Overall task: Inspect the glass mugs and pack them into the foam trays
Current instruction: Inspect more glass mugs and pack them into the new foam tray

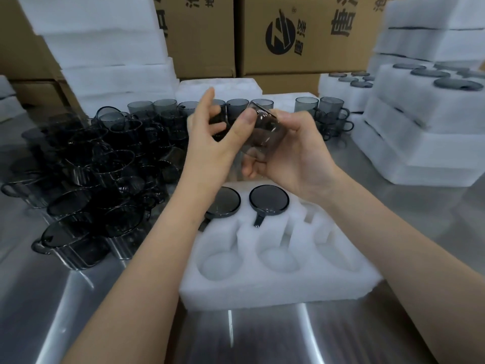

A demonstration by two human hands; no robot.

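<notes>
A smoky grey glass mug is held tilted in the air above the foam tray. My right hand grips its body from the right. My left hand touches it on the left, thumb pressed near the rim, the other fingers spread. Two mugs sit upside down in the tray's far pockets, handles toward me. Three near pockets and the far right pocket hold nothing.
A big pile of dark glass mugs covers the steel table at the left. More mugs stand behind my hands. Stacks of packed foam trays rise at the right, foam sheets and cardboard boxes behind.
</notes>
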